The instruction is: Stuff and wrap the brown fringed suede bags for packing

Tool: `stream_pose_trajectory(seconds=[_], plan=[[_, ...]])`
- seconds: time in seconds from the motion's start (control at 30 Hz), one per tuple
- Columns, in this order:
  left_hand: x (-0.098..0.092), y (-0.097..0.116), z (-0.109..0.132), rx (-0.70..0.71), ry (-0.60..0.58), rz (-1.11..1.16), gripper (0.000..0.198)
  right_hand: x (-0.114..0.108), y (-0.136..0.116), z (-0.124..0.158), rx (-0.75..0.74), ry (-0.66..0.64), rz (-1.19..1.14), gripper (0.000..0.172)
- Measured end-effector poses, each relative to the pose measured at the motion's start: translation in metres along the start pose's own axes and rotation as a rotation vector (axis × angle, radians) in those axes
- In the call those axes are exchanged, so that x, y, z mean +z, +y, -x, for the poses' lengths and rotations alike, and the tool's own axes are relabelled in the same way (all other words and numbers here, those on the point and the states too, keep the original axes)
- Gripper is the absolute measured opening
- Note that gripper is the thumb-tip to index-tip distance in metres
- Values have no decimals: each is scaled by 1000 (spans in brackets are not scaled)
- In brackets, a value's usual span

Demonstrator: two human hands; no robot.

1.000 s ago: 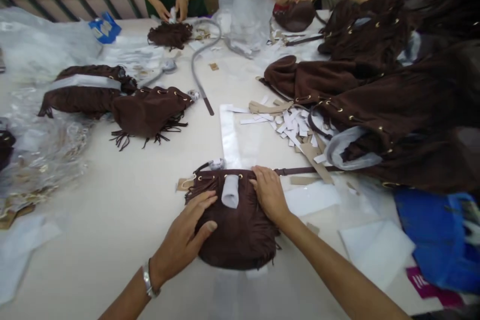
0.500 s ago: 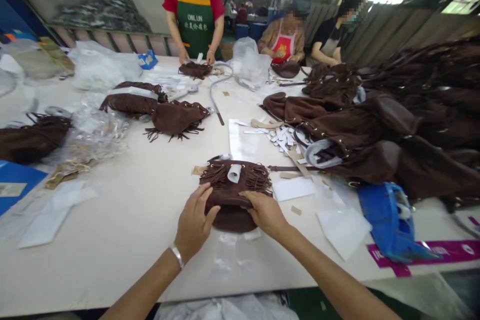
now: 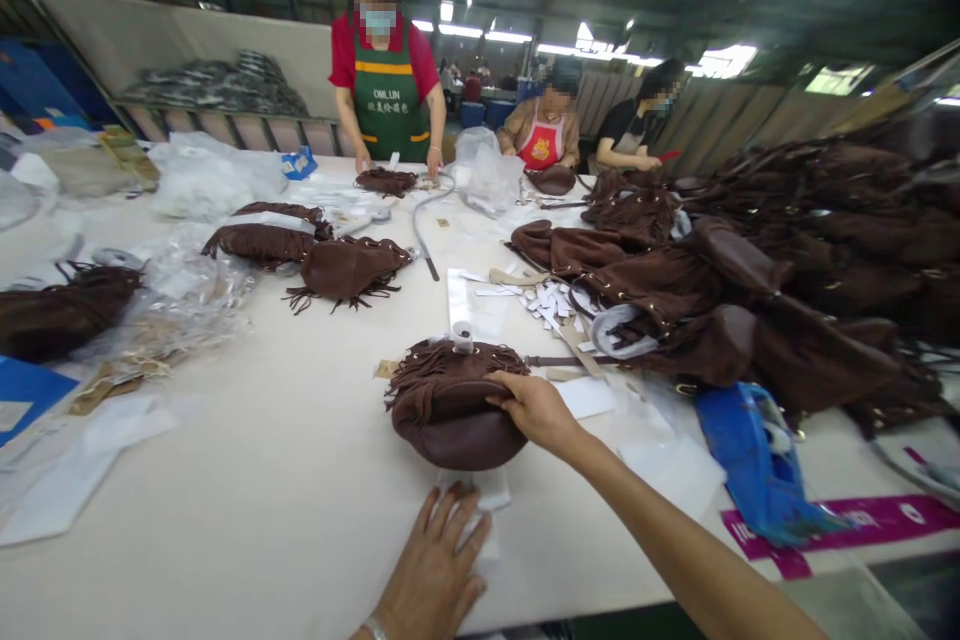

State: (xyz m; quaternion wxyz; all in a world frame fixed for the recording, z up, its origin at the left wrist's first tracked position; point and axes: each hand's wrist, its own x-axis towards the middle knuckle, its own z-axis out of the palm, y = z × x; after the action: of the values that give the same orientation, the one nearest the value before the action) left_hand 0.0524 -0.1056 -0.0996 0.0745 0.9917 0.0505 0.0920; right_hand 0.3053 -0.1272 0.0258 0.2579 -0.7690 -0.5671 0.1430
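A dark brown fringed bag (image 3: 459,425) rests on the table before me, its rounded smooth base tipped toward me. A roll of white material (image 3: 462,336) stands at its far side. My right hand (image 3: 536,410) grips the bag's right edge, thumb on top. My left hand (image 3: 439,560) lies with fingers spread on clear plastic sheets (image 3: 487,495), just in front of the bag and apart from it. A strap (image 3: 555,360) runs from the bag's right side toward the pile.
A heap of brown bags (image 3: 750,290) fills the right side, beside a blue container (image 3: 750,460). White paper scraps (image 3: 551,302) lie near it. Finished-looking fringed bags (image 3: 352,270) and crumpled plastic (image 3: 187,270) sit at left. A co-worker in a green apron (image 3: 388,100) stands opposite.
My left hand has let go of the bag and moved down toward me onto the plastic sheets. The right hand keeps its hold, and the bag's base has tipped up.
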Motion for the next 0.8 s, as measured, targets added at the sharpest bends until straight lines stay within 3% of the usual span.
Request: stream_pose_trajectory(seconds=[0.13,0.27,0.4,0.6,0.8], plan=[[28,-10,5,101,172,-174,65,13,9,15,-33,28,-55,34],[41,-14,9,117,199,-209,62,36,17,30,-34,86,-47,43],[33,-7,8,118,186,-196,58,40,11,36,-57,169,-27,52],[13,12,2,15,60,-78,63,59,1,43,-44,272,146,52],[10,21,10,-59,11,-12,62,84,7,48,-70,203,152,53]])
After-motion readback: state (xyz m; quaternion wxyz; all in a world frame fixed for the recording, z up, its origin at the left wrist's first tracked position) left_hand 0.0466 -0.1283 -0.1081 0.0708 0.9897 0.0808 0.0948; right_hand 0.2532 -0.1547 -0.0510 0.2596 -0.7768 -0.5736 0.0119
